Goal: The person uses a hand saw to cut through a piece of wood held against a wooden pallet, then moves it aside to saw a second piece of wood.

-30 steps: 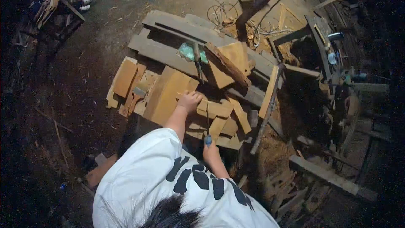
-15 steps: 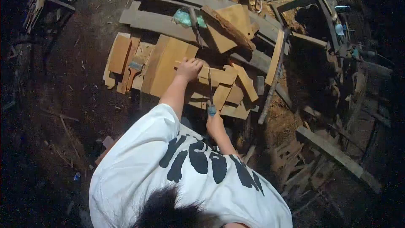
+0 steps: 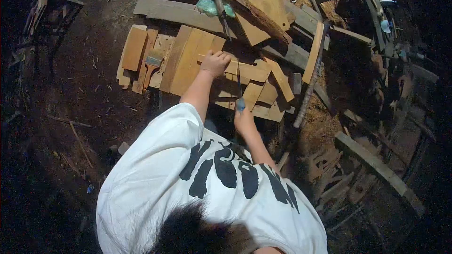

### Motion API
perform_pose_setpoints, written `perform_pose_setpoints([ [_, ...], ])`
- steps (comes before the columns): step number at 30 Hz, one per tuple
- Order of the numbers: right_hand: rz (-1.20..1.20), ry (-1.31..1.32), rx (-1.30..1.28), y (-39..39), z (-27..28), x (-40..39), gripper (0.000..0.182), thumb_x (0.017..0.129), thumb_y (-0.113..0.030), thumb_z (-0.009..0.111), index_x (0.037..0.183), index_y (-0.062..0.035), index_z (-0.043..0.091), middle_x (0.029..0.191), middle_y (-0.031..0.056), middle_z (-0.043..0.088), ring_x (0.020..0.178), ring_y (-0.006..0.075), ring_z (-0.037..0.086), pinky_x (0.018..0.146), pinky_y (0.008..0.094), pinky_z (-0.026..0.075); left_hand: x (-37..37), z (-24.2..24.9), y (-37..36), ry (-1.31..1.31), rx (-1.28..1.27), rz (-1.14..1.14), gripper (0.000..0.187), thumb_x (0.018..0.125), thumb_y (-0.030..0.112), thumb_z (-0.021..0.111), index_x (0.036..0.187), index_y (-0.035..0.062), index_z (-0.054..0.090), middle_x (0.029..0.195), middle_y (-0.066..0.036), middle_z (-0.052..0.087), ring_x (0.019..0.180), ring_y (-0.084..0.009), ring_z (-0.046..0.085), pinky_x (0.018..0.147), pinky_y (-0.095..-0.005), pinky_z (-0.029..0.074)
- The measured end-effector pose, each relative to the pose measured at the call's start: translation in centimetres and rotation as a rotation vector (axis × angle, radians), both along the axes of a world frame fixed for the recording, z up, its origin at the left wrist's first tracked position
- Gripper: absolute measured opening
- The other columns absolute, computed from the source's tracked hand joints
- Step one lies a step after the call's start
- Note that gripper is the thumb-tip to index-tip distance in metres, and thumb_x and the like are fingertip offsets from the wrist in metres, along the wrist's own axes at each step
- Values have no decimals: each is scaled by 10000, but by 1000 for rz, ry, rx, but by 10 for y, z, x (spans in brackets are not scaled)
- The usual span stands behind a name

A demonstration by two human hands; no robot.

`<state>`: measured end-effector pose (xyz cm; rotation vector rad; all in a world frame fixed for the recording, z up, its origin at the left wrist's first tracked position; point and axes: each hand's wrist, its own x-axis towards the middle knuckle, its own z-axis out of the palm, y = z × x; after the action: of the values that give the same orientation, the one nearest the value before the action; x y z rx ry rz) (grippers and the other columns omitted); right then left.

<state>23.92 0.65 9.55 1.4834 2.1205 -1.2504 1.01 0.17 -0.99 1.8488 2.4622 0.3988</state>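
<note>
My left hand point(image 3: 215, 63) presses down on a narrow wooden piece point(image 3: 249, 70), its fingers bent over the piece's left part. Beneath that hand is a wide light-brown board point(image 3: 190, 61). In my right hand point(image 3: 243, 121) is the blue handle of what looks like a handsaw point(image 3: 240, 105). Its thin blade, seen nearly edge-on, points away from me and crosses the wooden piece just right of my left hand. The teeth are too small to make out. Smaller wood offcuts point(image 3: 253, 93) lie under and beside the piece.
On the left lies a paintbrush point(image 3: 153, 61) beside a reddish-brown block point(image 3: 134, 49). Further back are a hammer-like tool point(image 3: 220, 7), a green plastic bag point(image 3: 207, 6) and a rough-edged slab point(image 3: 259, 16). A long bar point(image 3: 310, 89) leans at the right; scrap wood point(image 3: 372, 164) lies beyond.
The camera view has tilted, so the bench appears higher in the picture. My right hand and the saw have slid slightly forward; my left hand keeps its place on the wood.
</note>
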Motion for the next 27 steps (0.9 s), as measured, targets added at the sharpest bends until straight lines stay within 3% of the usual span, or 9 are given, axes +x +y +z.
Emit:
perform_pose_setpoints([
  [2,35,189,96,16,-23,-22,287,905,-159,487,1129,19,479,971,325,585,977,480,557,808,489,452,-2,1,2,-12,18,-1,212,747,205,600,953,182,558,925,28,613,959,-150,577,804,-396,389],
  [5,-14,91,44,21,-30,-40,298,910,-177,481,1132,22,471,1004,329,578,990,477,555,833,484,448,-3,4,2,-30,-21,-8,242,730,193,606,973,186,596,944,50,624,980,-127,566,794,-391,391],
  [8,-55,-40,-100,2,14,-18,307,912,-191,480,1121,32,459,1017,336,578,997,484,552,842,489,449,-2,-6,2,33,14,7,229,728,198,611,956,184,600,921,42,626,971,-130,568,795,-394,392],
  [13,-23,21,-25,-2,16,-17,259,906,-174,487,1027,54,491,964,331,593,969,489,559,818,492,462,1,4,3,-19,-36,4,216,751,187,588,966,183,593,922,36,623,966,-136,565,798,-388,388],
  [17,-37,170,43,16,-46,-32,262,901,-163,490,1051,52,493,952,331,594,978,483,560,815,492,464,-2,7,3,-14,-76,-21,210,784,169,553,993,178,549,954,24,611,975,-148,568,818,-407,388],
  [20,-34,165,-64,1,-25,-9,279,896,-151,494,1101,38,490,947,326,595,954,484,566,804,480,464,-3,6,3,-49,-88,-15,186,785,162,551,971,173,549,952,23,610,970,-152,566,819,-397,393],
  [22,-113,-46,-11,-11,18,1,291,892,-138,498,1138,17,492,952,316,598,909,478,575,784,473,461,-4,4,4,-45,-70,-12,186,785,169,553,971,176,565,936,21,613,963,-152,565,823,-393,387],
  [24,-100,-20,6,-9,18,1,281,890,-131,497,1130,14,496,949,309,598,871,481,574,777,472,455,-1,2,3,-43,-53,-12,187,786,177,555,971,178,580,920,18,615,957,-152,564,827,-388,382],
  [27,-28,47,-70,12,-14,-25,340,923,-206,472,1180,13,438,1053,359,561,1013,496,539,873,483,434,-3,-2,3,-43,-42,-5,183,787,177,548,967,177,582,917,13,615,951,-157,567,823,-397,386],
])
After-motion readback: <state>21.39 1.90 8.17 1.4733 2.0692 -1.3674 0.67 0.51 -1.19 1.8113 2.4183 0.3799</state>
